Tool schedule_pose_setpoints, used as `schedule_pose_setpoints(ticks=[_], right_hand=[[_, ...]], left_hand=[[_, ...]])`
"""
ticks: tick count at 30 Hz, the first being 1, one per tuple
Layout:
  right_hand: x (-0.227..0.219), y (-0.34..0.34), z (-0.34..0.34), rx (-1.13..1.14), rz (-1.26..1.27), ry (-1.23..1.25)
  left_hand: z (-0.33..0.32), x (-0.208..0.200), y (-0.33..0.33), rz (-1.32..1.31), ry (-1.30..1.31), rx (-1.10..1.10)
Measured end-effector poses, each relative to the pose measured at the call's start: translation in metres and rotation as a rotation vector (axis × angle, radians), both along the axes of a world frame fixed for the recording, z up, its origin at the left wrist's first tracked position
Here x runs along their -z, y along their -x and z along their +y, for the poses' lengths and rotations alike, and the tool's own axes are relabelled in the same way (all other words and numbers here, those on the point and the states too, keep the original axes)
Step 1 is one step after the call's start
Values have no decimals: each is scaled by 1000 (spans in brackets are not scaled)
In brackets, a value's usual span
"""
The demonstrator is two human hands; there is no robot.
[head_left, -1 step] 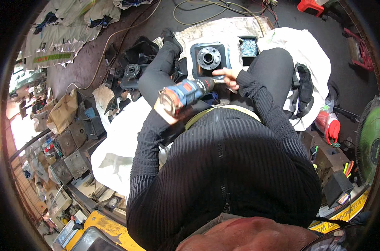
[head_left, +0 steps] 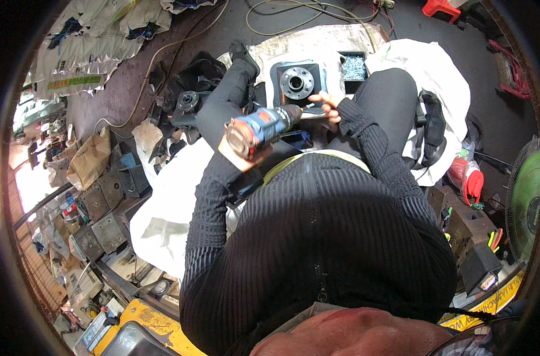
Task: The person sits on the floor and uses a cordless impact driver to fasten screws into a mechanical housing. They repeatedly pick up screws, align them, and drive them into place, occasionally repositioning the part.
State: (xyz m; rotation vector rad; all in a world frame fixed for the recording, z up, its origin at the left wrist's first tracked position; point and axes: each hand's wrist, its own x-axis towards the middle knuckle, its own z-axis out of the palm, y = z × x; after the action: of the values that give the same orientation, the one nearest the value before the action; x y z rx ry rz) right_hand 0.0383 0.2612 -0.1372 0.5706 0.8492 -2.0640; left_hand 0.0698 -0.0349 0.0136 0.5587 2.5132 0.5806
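My left hand (head_left: 246,160) is wrapped round the grip of a blue, black and red cordless drill (head_left: 263,127). The drill points right and slightly away from me. Its tip meets the fingers of my right hand (head_left: 329,107), which are drawn together round something too small to make out. Just beyond them stands a dark square-flanged housing (head_left: 277,89) with a round metal hub (head_left: 297,83) on top, bolt holes around its centre bore. Between my thighs, partly hidden by the drill, lies a dark blue object (head_left: 298,140).
A black bin of small bluish screws (head_left: 354,67) sits right of the housing. Dark castings (head_left: 188,101) lie beyond my left knee. White sheeting (head_left: 445,77) spreads around me. A green fan (head_left: 524,202) stands far right; hoses (head_left: 264,18) cross the floor ahead.
The drill has shifted slightly, its tip coming up to my right fingers. My right hand has curled in, the stretched index finger now bent toward the tip.
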Motion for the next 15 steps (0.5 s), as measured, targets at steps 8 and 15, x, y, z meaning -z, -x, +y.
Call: schedule_pose_setpoints(ticks=[8, 15], right_hand=[[48, 38, -17, 34, 436, -840], [100, 43, -21, -36, 539, -815]], left_hand=[[33, 50, 70, -110, 151, 35], [44, 74, 90, -141, 346, 194]])
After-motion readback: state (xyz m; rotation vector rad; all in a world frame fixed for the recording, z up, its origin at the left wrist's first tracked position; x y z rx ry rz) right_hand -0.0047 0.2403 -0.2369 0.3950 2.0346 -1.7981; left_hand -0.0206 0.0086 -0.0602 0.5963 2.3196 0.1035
